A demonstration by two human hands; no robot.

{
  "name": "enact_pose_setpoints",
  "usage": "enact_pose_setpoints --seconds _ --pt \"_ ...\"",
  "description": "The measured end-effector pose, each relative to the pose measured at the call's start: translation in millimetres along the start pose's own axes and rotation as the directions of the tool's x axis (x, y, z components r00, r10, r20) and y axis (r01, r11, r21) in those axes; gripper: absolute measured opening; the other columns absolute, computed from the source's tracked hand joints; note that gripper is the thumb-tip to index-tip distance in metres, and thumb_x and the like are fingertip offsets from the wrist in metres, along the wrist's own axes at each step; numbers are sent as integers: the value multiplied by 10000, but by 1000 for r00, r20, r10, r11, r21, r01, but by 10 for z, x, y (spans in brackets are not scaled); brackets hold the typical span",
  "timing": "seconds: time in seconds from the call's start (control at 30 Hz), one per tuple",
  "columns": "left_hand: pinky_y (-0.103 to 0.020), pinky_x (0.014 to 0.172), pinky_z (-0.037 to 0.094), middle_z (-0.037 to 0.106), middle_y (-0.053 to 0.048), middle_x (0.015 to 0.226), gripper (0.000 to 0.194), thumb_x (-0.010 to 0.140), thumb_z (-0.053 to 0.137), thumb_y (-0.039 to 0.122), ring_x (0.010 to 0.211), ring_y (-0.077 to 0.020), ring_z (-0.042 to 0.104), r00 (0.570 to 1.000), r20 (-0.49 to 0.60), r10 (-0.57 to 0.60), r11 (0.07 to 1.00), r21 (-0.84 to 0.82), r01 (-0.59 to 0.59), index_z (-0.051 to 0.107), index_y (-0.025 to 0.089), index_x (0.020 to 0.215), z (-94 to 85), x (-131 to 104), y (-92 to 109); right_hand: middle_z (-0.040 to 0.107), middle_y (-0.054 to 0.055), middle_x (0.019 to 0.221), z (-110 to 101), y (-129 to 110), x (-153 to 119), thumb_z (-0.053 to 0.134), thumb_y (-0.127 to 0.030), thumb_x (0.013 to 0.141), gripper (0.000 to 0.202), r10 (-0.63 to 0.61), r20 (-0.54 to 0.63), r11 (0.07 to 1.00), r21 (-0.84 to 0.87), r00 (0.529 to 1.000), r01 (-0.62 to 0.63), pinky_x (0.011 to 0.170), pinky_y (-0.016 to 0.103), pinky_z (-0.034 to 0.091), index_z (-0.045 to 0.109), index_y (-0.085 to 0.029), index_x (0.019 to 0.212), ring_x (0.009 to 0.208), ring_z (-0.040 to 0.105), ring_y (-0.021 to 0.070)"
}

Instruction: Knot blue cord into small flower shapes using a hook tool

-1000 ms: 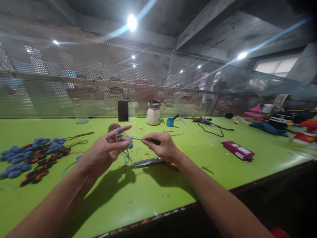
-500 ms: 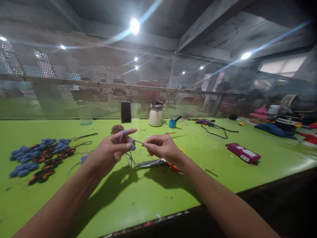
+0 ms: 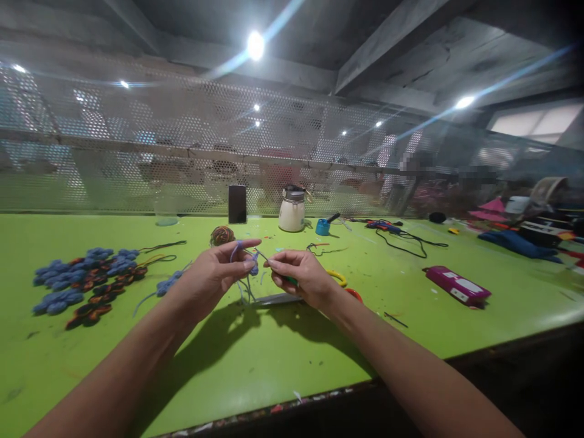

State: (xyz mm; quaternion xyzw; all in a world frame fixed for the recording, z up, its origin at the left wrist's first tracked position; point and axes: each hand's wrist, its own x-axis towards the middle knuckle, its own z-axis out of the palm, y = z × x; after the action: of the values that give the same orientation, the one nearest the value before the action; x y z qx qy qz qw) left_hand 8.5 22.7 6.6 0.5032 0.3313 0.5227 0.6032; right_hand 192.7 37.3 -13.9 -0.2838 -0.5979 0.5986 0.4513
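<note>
Here, above the green table [image 3: 283, 359], both hands raised close together, just over the surface. Left hand [image 3: 214, 277] with blue yarn [image 3: 244, 277] looped around the index finger, thumb and fingers pinched on the strand, loose ends hanging down toward the table. Right hand [image 3: 298, 274] clenched on a thin crochet hook [image 3: 261, 255], the tip pointing left into the yarn at the left fingertips, a green handle part showing under the fingers. Directly below the hands, lying flat, scissors [image 3: 292, 297] with red and yellow handles, partly hidden by the right wrist. To the left, well apart, a heap of blue and dark crocheted flowers [image 3: 86, 283], with thin cords trailing from it. Behind the hands, a small ball of mixed yarn [image 3: 222, 235]. Further back, near the perforated metal screen [image 3: 182, 146], a black box [image 3: 237, 204], a white jar [image 3: 292, 210] and a small blue cup [image 3: 323, 227]. On the right side, a pink case [image 3: 457, 286] lying flat, and a black cable [image 3: 406, 234] behind it.
</note>
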Motion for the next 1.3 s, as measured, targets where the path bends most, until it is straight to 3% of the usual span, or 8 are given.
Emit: enact_pose_setpoints --seconds 0.13,0.3,0.43,0.73,0.9,1.07,1.17,1.3 --pt "-243 735 409 596 -2 744 461 604 750 90 719 -109 538 1000 -3 0 1000 7 0 685 173 1052 0 4 -10 547 -48 497 38 -25 -7 689 -337 705 246 -49 -47 996 -82 998 45 340 176 233 650 -129 831 354 368 37" --pt "-236 732 407 585 19 722 533 611 745 89 703 -100 548 1000 3 -1 1000 16 1 635 174 1126 19 -4 -10 539 -58 509 45 -11 -10 646 -309 757 404 -99 -24 983 -161 995 93 357 181 254 619 -149 1128 358 347 37" --pt "-239 710 402 565 36 713 586 621 737 98 679 -94 544 1000 -10 -7 999 54 7 590 177 1183 44 -9 -6 506 -67 511 59 5 -10 602 -284 795 448 -101 1 974 -204 995 99 371 182 257 569 -161 1224 371 336 35" --pt "-265 658 375 583 15 657 504 646 728 145 648 -120 514 998 -20 65 951 303 -56 629 154 1140 74 17 -40 428 -84 449 81 40 23 592 -215 768 382 -102 -72 981 -174 992 88 377 195 181 639 -114 1133 371 277 33" --pt "-254 589 344 584 12 672 561 626 728 131 627 -122 513 997 -49 62 956 288 -45 614 191 1173 84 5 -30 497 -60 468 26 8 14 648 -259 721 403 -21 -80 996 -84 997 15 371 195 178 657 -113 1097 358 314 32" --pt "-254 581 335 539 25 659 572 651 670 106 589 -109 480 999 6 37 959 282 -37 585 199 1209 42 2 -49 505 -57 462 -15 -29 19 644 -242 720 367 -8 -34 989 -146 999 3 369 193 207 675 -105 1059 357 331 34" --pt "-272 623 351 508 28 636 580 679 619 91 607 -124 467 993 96 74 895 433 -109 559 205 1244 56 17 -96 492 -63 429 -25 -18 42 621 -192 721 323 19 -30 976 -218 999 -25 359 195 225 688 -83 1017 335 323 37" --pt "-291 637 339 434 22 634 395 705 566 78 614 -138 422 923 153 352 594 726 -347 701 241 1039 107 48 -186 491 -61 436 14 9 48 581 -126 714 341 69 -122 987 -136 990 -85 347 187 189 676 -87 1039 327 314 36"
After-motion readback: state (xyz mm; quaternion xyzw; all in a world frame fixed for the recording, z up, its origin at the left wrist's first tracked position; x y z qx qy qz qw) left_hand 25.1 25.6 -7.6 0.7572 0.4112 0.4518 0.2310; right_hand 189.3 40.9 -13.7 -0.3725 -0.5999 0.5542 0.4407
